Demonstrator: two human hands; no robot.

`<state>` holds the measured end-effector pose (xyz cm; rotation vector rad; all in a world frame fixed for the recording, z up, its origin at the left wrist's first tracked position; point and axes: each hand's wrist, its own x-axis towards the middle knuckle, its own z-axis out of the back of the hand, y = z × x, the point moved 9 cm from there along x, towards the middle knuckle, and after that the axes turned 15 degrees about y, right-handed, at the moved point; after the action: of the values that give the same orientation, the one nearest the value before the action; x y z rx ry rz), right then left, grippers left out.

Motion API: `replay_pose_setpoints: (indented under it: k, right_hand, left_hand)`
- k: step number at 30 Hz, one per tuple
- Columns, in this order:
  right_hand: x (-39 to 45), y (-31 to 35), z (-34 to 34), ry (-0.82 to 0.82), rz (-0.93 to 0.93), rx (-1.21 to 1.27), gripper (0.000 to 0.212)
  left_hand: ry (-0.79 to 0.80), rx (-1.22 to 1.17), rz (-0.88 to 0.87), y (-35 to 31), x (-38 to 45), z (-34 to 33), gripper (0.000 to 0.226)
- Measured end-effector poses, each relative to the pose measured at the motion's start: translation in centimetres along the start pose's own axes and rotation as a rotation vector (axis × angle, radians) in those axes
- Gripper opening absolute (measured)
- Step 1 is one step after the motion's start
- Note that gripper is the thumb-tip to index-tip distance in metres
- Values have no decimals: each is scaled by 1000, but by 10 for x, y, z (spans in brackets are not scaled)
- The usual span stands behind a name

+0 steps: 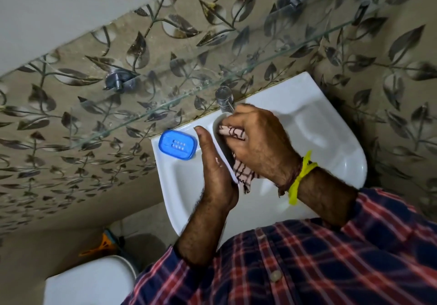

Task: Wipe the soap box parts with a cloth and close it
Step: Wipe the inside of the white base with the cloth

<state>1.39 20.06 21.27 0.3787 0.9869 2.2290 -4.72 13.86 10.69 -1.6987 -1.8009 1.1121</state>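
Note:
Over the white basin [319, 125] my left hand [214, 172] holds a white soap box part [218, 139] on edge, thumb along its rim. My right hand [257, 144] presses a checked pink-and-white cloth [244, 174] into the hollow of that part; the cloth's tail hangs out below. A blue soap box part [177, 144] with small drain slots lies flat on the basin's back left corner, just left of my left thumb and apart from it.
A chrome tap [224, 99] stands at the basin's back edge, right behind my right hand. A glass shelf [165, 106] juts from the leaf-patterned wall above. A white toilet lid [89, 281] and an orange brush [104, 245] sit low at the left.

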Motion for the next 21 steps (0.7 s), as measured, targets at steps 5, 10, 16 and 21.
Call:
replay_pose_setpoints:
  k: [5,10,16,21]
  right_hand:
    - [-11,1,-15,118,17,1,17]
    - [-1,-4,-7,34,-33,52,13]
    - [-12,0,-13,84,-51,-74,16]
    - [-1,6,-6,24,116,170,15]
  left_hand:
    - [-7,1,9,-3,1,7,81]
    - [-17,-3,-25,-6,2,7,79]
    - [-52,68,2,-6,0,7,80]
    - [-74,59,-75,-15,2,7,74]
